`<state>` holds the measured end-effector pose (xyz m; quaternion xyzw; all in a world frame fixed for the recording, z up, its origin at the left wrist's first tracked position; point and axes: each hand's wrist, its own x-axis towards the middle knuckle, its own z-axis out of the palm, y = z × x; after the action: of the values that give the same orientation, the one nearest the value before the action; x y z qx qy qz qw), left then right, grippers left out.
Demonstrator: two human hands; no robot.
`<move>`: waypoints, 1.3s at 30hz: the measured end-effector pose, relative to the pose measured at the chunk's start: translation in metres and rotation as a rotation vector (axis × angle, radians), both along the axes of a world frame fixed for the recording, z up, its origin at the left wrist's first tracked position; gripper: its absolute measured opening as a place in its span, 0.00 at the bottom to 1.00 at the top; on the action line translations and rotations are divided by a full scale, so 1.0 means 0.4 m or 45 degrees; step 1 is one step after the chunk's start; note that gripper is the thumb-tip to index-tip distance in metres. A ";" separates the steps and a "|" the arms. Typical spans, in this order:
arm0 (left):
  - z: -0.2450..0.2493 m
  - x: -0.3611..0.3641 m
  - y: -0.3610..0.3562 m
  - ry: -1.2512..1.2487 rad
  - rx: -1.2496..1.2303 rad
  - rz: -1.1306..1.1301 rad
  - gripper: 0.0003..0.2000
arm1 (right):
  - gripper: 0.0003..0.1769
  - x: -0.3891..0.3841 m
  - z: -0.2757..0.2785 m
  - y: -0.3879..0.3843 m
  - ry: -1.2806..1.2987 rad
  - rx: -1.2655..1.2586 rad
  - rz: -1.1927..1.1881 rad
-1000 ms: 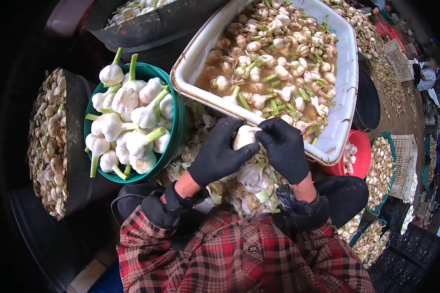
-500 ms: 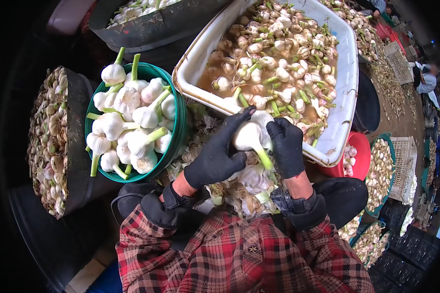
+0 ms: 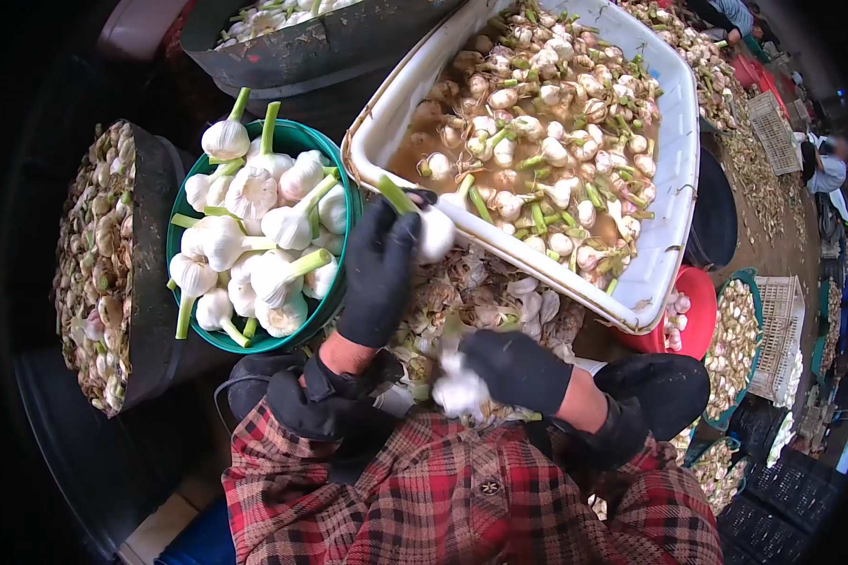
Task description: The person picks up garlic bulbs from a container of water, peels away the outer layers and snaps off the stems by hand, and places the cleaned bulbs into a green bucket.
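Observation:
My left hand [image 3: 382,273], in a dark glove, is closed around a white garlic bulb [image 3: 435,235] whose green stem points up and left, between the green basin and the white tub. Lower down, my right hand [image 3: 520,372], also gloved, is over the pile of garlic skins [image 3: 433,297] in front of my lap. Its fingers are pressed together at a white, motion-blurred clump of garlic skin [image 3: 460,386]. Its exact outline is smeared. To the left, the green basin [image 3: 350,193] is heaped with cleaned garlic bulbs [image 3: 221,240] with short stems.
A white tub [image 3: 674,160] holds many garlic bulbs in brownish water. A dark container [image 3: 155,273] of garlic stands left, another dark container [image 3: 320,47] behind. On the right are a red basin [image 3: 695,311] and a crate [image 3: 777,330]. A person [image 3: 824,169] is far right.
My hands have separated. The left moved up and left with the garlic bulb, while the right dropped down toward my lap with the blurred white skin. The view shifted slightly.

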<state>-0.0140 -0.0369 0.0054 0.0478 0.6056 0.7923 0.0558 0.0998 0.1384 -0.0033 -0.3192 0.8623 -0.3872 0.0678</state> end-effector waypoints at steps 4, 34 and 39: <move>0.034 -0.001 0.002 -0.404 0.284 -0.032 0.07 | 0.21 -0.041 0.082 0.056 -0.268 0.103 0.178; 0.053 0.006 -0.017 0.039 -0.007 -0.540 0.25 | 0.14 -0.314 0.099 0.081 0.041 -0.185 -0.437; 0.050 0.011 0.023 -0.279 0.330 -0.240 0.22 | 0.13 -0.252 0.137 0.028 0.304 -0.321 -0.763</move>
<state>-0.0097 -0.0276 0.0253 0.0243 0.4817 0.8554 0.1888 -0.0008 0.1495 0.0517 -0.1006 0.8649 -0.4535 -0.1904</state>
